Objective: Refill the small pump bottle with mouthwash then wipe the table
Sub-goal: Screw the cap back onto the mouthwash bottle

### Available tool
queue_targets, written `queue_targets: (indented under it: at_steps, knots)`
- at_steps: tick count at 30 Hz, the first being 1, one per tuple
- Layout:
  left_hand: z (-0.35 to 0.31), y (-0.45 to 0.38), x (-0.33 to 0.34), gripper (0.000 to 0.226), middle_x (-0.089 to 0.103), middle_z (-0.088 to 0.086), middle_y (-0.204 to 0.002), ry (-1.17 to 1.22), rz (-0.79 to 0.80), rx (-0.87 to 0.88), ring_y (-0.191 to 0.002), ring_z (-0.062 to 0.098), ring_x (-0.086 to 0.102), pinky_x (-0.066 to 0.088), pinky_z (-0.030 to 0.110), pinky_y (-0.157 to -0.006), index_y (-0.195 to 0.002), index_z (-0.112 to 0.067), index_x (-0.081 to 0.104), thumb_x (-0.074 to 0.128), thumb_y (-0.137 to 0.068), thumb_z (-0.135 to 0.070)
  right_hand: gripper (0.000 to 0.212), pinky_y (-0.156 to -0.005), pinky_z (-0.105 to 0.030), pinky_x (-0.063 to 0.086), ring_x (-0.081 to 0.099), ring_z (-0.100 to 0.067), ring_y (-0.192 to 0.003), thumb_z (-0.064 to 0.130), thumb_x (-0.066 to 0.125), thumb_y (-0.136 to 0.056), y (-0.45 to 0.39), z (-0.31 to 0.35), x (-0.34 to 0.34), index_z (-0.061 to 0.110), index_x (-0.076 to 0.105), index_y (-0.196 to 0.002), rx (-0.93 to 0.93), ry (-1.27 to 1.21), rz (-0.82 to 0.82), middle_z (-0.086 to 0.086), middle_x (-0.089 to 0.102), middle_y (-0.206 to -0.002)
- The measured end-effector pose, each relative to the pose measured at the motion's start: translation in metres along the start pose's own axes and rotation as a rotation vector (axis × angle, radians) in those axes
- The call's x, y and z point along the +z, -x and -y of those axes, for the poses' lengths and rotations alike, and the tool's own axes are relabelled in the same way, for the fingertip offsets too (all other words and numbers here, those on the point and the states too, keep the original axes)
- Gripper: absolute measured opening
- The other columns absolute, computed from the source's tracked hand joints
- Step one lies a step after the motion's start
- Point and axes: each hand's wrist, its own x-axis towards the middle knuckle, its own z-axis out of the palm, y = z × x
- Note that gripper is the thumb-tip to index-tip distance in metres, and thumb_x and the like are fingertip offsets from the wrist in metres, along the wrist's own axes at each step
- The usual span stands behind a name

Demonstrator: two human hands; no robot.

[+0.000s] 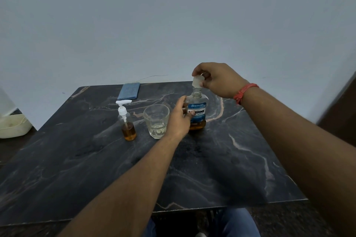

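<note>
Amber liquid sits low in the mouthwash bottle (196, 110), which stands upright on the dark marbled tabletop (221, 159), at the right end of a row of three vessels. Its long axis is vertical and its threaded neck is bare. The right hand (215, 79) hovers directly above that neck, fingers and thumb pinching the translucent cap (197, 81); the cap is just clear of the neck, apart from it and slightly tilted. The left hand (180, 118) grips the bottle body from its left side, thumb across the blue label, holding it steady. Judged from this, the bottle is opened and the pour is the step to come. The pump bottle (127, 121) lies to the left of both hands, with a clear drinking glass (156, 120) standing between it and the mouthwash bottle; the left hand is the nearer of the two to it. The pump bottle is small, clear and upright, roughly a third full of amber liquid, and its white pump head remains fitted, so that head needs removing before any refill. A folded blue cloth (129, 91) lies at the far edge of the tabletop, beyond the pump bottle, untouched.
</note>
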Motion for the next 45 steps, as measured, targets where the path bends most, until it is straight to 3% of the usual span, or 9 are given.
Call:
queue_targets:
  at_steps: [9, 16, 21, 24, 26, 28, 34, 38, 45]
  knots:
    - [0.001, 0.000, 0.002, 0.052, 0.056, -0.005, -0.137, -0.009, 0.015, 0.008, -0.125, 0.012, 0.052, 0.049, 0.035, -0.100, -0.139, -0.036, 0.041, 0.059, -0.098, -0.011, 0.033, -0.088, -0.034, 0.052, 0.062, -0.018, -0.099, 0.006, 0.067, -0.085, 0.002, -0.005, 0.011, 0.019, 0.064, -0.115, -0.030, 0.150, 0.058, -0.002, 0.067, -0.112]
    - [0.001, 0.001, 0.003, 0.053, 0.052, -0.022, -0.116, -0.005, 0.009, 0.017, -0.112, 0.000, 0.050, 0.041, 0.011, -0.078, -0.139, -0.038, 0.039, 0.060, -0.098, -0.012, 0.034, -0.062, -0.034, 0.043, 0.054, -0.020, -0.075, 0.042, 0.073, -0.080, -0.002, -0.007, 0.021, 0.016, 0.054, -0.090, -0.024, 0.321, -0.012, 0.000, 0.059, -0.080]
    - [0.000, 0.003, 0.003, 0.057, 0.055, -0.015, -0.125, 0.000, 0.007, 0.011, -0.115, 0.003, 0.052, 0.046, 0.020, -0.090, -0.145, -0.034, 0.036, 0.059, -0.098, -0.011, 0.034, -0.059, -0.031, 0.034, 0.052, -0.019, -0.072, 0.053, 0.058, -0.086, -0.008, -0.007, 0.011, 0.020, 0.049, -0.087, -0.051, 0.481, 0.019, 0.001, 0.055, -0.078]
    - [-0.001, 0.001, 0.002, 0.055, 0.057, -0.009, -0.133, -0.005, 0.013, 0.016, -0.120, 0.007, 0.052, 0.044, 0.019, -0.087, -0.143, -0.034, 0.038, 0.059, -0.098, -0.011, 0.027, -0.079, -0.028, 0.043, 0.059, -0.015, -0.098, 0.033, 0.061, -0.093, -0.010, -0.007, -0.005, 0.023, 0.059, -0.118, -0.082, 0.288, 0.147, 0.003, 0.063, -0.115]
    - [0.000, 0.001, 0.002, 0.054, 0.057, -0.007, -0.135, -0.009, 0.012, 0.014, -0.120, 0.007, 0.052, 0.043, 0.019, -0.085, -0.142, -0.035, 0.039, 0.059, -0.098, -0.011, 0.032, -0.088, -0.029, 0.044, 0.058, -0.016, -0.107, 0.014, 0.059, -0.093, -0.009, -0.005, -0.007, 0.022, 0.061, -0.125, -0.118, 0.295, 0.242, 0.001, 0.063, -0.122]
    - [0.001, 0.001, 0.003, 0.053, 0.057, -0.006, -0.136, -0.008, 0.011, 0.015, -0.122, 0.009, 0.052, 0.044, 0.018, -0.084, -0.140, -0.035, 0.039, 0.059, -0.098, -0.010, 0.028, -0.087, -0.031, 0.045, 0.058, -0.020, -0.104, 0.011, 0.058, -0.092, -0.008, -0.005, -0.002, 0.017, 0.064, -0.119, -0.127, 0.356, 0.240, -0.002, 0.065, -0.116]
    - [0.002, 0.000, 0.002, 0.055, 0.054, -0.008, -0.139, -0.017, 0.014, 0.005, -0.119, 0.004, 0.047, 0.043, 0.021, -0.088, -0.142, -0.037, 0.037, 0.059, -0.098, -0.013, 0.029, -0.063, -0.031, 0.036, 0.050, -0.016, -0.074, 0.047, 0.057, -0.091, -0.010, -0.009, 0.007, 0.019, 0.052, -0.088, -0.052, 0.494, 0.136, 0.000, 0.058, -0.083]
    - [0.004, -0.002, 0.002, 0.054, 0.055, -0.005, -0.140, -0.018, 0.022, 0.014, -0.123, 0.008, 0.050, 0.044, 0.023, -0.088, -0.142, -0.037, 0.037, 0.059, -0.098, -0.013, 0.033, -0.082, -0.028, 0.042, 0.055, -0.014, -0.097, 0.025, 0.062, -0.092, -0.006, -0.011, 0.004, 0.020, 0.057, -0.125, -0.099, 0.265, 0.210, 0.007, 0.058, -0.109]
    - [0.004, -0.001, 0.004, 0.053, 0.058, -0.009, -0.132, 0.005, 0.015, 0.014, -0.118, 0.006, 0.053, 0.044, 0.015, -0.082, -0.141, -0.033, 0.040, 0.059, -0.098, -0.009, 0.022, -0.078, -0.031, 0.043, 0.057, -0.022, -0.096, 0.015, 0.053, -0.091, -0.008, -0.008, 0.013, 0.013, 0.064, -0.110, -0.081, 0.338, 0.119, -0.006, 0.067, -0.106]
